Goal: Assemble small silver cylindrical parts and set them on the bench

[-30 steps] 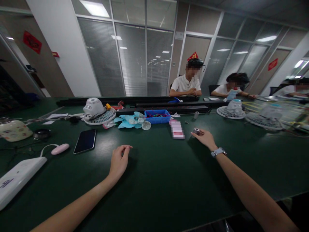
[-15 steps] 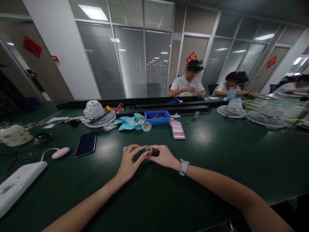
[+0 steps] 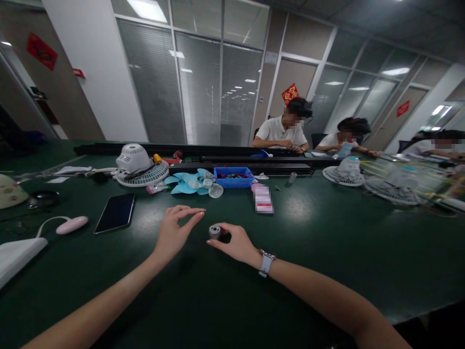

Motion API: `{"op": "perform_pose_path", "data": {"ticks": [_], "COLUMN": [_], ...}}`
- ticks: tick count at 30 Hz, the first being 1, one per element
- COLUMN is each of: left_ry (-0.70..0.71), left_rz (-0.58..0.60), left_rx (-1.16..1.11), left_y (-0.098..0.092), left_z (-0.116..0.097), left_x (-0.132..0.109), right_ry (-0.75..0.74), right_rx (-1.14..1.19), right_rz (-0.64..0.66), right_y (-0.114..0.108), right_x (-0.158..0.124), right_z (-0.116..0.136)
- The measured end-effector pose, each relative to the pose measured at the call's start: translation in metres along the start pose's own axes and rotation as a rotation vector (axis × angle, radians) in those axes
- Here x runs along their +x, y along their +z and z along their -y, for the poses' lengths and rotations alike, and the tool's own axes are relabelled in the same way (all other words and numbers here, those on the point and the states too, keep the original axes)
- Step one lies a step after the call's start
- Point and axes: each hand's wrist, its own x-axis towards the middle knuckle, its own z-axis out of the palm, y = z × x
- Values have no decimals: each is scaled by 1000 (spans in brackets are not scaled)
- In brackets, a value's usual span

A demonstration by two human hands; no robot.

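A small metal motor (image 3: 215, 232), a short grey cylinder with dark holes in its top face, is upright between the thumb and fingers of my right hand (image 3: 238, 242). My left hand (image 3: 176, 229) is up to the left of the motor, apart from it. Its thumb and index fingertips meet in a pinch; whether anything tiny is between them I cannot make out. Beyond my hands lie blue fan blades (image 3: 192, 182) and a blue tray (image 3: 233, 179) with wires and small parts in it.
A phone (image 3: 115, 213) lies left of my left hand, near a white device (image 3: 22, 257) with a pink piece (image 3: 72, 225) on a cord. Fan housings (image 3: 141, 169) and another cylinder (image 3: 292, 178) stand farther back. Co-workers (image 3: 281, 133) sit across the green table (image 3: 327, 252).
My left hand has come off the motor and moved left, its fingertips pinched. My right hand still holds the motor. The camera view has shifted slightly.
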Motion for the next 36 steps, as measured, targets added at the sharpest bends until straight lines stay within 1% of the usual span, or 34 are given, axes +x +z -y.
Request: {"op": "perform_pose_path", "data": {"ticks": [1,4,6,7,8,10,13,15,17,18,20,23,25,26,28,29,30,31,32,33,35,36], "left_ry": [-21,-109,-97,-87,-75,-57,-27,-12,-2,3,14,34,36,29,-11,-43,-81,-119,-153,-179,-216,-231], "left_rz": [36,227,278,292,302,320,335,336,335,334,332,337,340,333,284,248,209,174,144,120,80,60], "left_rx": [22,80,139,167,191,232,270,270,257,249,241,244,237,223,178,151,123,97,75,55,19,3], "left_y": [-2,0,2,3,4,5,7,8,10,10,11,10,8,8,8,8,9,9,10,10,10,10], "left_z": [5,22,30,33,35,37,38,36,34,33,31,29,28,27,27,28,29,30,31,33,36,37], "left_x": [-3,-14,-18,-19,-19,-18,-16,-15,-15,-15,-15,-16,-16,-16,-16,-16,-16,-15,-15,-15,-16,-16], "right_ry": [0,3,10,19,32,76,198,296,363,379,393,439,446,419,300,224,152,94,52,31,21,17], "right_rx": [4,43,63,52,26,-66,-237,-317,-375,-396,-422,-401,-408,-454,-610,-680,-710,-689,-621,-524,-380,-349], "right_rz": [3,17,-3,-31,-71,-180,-384,-521,-600,-609,-592,-524,-539,-585,-708,-737,-706,-619,-485,-306,-39,53], "right_y": [0,-2,-12,-20,-32,-62,-118,-150,-172,-178,-184,-184,-183,-181,-172,-163,-151,-136,-117,-97,-57,-39], "right_x": [0,0,0,-1,-2,-8,-20,-29,-34,-36,-37,-37,-37,-36,-33,-30,-27,-22,-18,-12,-2,3], "right_z": [1,5,4,2,-2,-16,-50,-75,-96,-104,-117,-126,-121,-114,-91,-76,-61,-45,-31,-19,-3,1]}}
